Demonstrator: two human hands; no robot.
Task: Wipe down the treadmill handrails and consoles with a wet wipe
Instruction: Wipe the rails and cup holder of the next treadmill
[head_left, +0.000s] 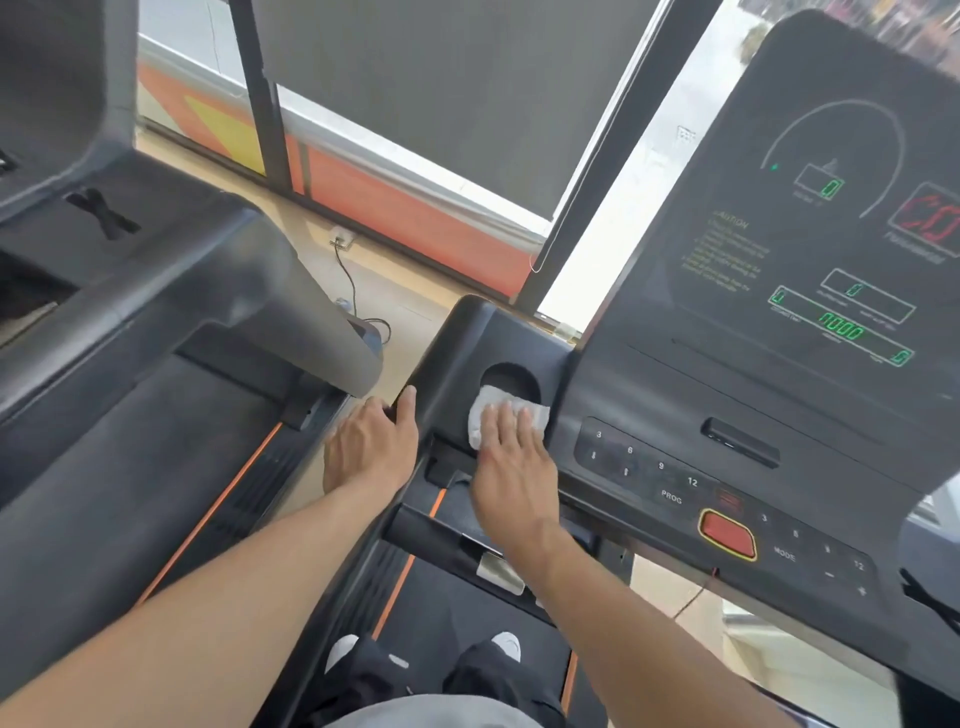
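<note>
The right hand (511, 462) is pressing 1 white wet wipe (498, 415) flat against the left wing of the console (675, 395), its fingers lying straight and close together on top of the cloth. The wipe is sitting crumpled at the near rim of 1 round cup holder (511, 379), partly spilling over that rim. The left hand (371, 447) is resting on the outer left edge of the same console wing, fingers bending over the corner and the thumb lying along the edge, holding nothing else. 2 treadmills are showing: the one being cleaned and a second treadmill (156, 322) just to its left, with a strip of floor between them. On the console, 1 red stop button (727, 535) is sitting among 2 groups of number keys, each reading 3, 6, 9 and 12, and the upright display (831, 234) is glowing with green digits and 1 red readout. 2 white shoes (506, 644) are standing on the belt (457, 597), below 1 short handrail (431, 535).
</note>
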